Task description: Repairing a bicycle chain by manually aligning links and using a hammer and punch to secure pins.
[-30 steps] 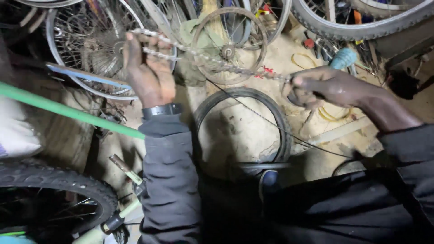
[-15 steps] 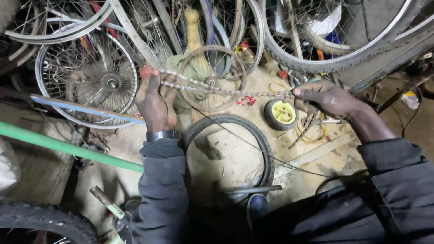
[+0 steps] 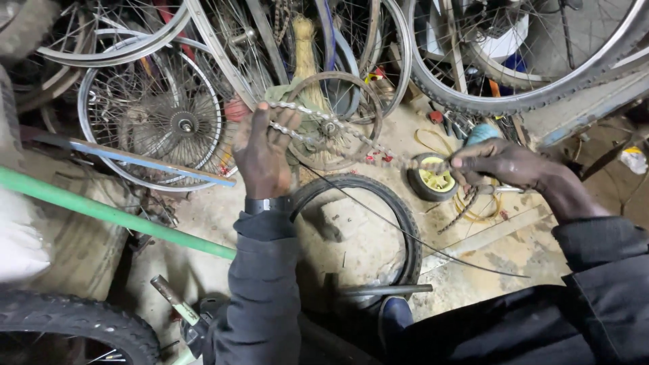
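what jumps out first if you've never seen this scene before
A bicycle chain stretched taut across the middle, between the left hand and right hand. Behind it, spoked wheels crowd the back wall, and a black tyre lies on the dusty floor below.

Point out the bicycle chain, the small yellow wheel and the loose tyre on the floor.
bicycle chain (image 3: 351,135), head view, mid-span between the hands
small yellow wheel (image 3: 436,182), head view, yellow hub
loose tyre (image 3: 405,223), head view, right rim
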